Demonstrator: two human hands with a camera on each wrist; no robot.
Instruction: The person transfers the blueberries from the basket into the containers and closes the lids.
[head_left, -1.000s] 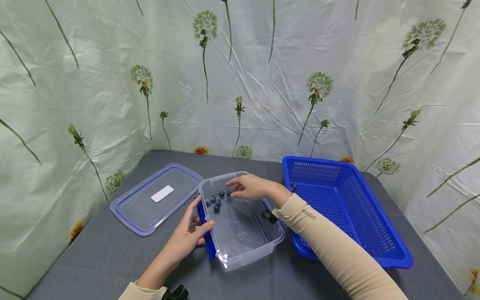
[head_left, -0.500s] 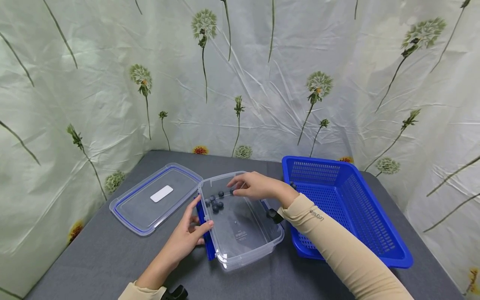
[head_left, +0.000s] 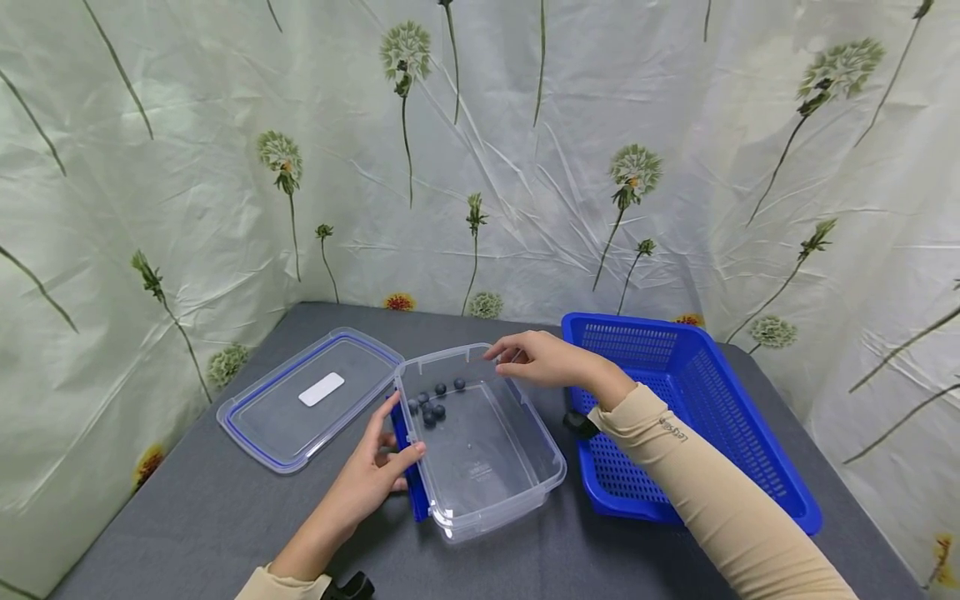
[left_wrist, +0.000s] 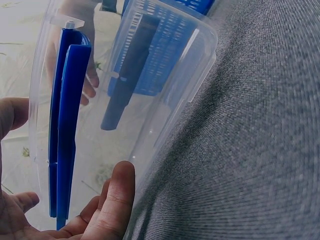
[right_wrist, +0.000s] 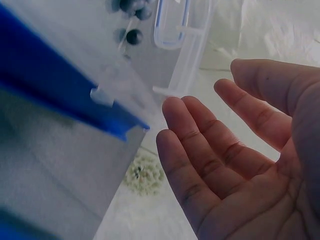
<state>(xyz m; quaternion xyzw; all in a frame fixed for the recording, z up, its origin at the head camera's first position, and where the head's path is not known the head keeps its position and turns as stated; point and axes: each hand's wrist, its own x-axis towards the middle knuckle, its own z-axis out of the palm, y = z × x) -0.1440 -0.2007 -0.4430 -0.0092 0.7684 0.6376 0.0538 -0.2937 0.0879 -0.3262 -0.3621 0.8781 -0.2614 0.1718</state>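
Observation:
In the head view, a clear plastic food container point(head_left: 480, 492) with blue side latches stands uncovered on the table. Several blueberries point(head_left: 439, 412) lie at its far left end; some also appear in the right wrist view, beyond the container's blue latch point(right_wrist: 65, 85). My left hand point(head_left: 369, 467) grips the left side of the container, thumb at the rim and fingers by the blue latch point(left_wrist: 72, 125). Over the far right rim hovers my right hand point(head_left: 551, 358). Its fingers are loosely extended, and the right wrist view shows nothing in the palm point(right_wrist: 250, 210).
The container's lid point(head_left: 277, 425), edged with a blue seal and bearing a white label, lies flat to the left. Close on the right stands a blue perforated basket point(head_left: 630, 510), partly behind my right forearm. A dandelion-printed curtain point(head_left: 525, 183) hangs behind the grey table point(head_left: 187, 517).
My right hand has risen from inside the container and moved right toward the basket. A blueberry near its fingertips now lies in plain view. My left hand keeps its grip.

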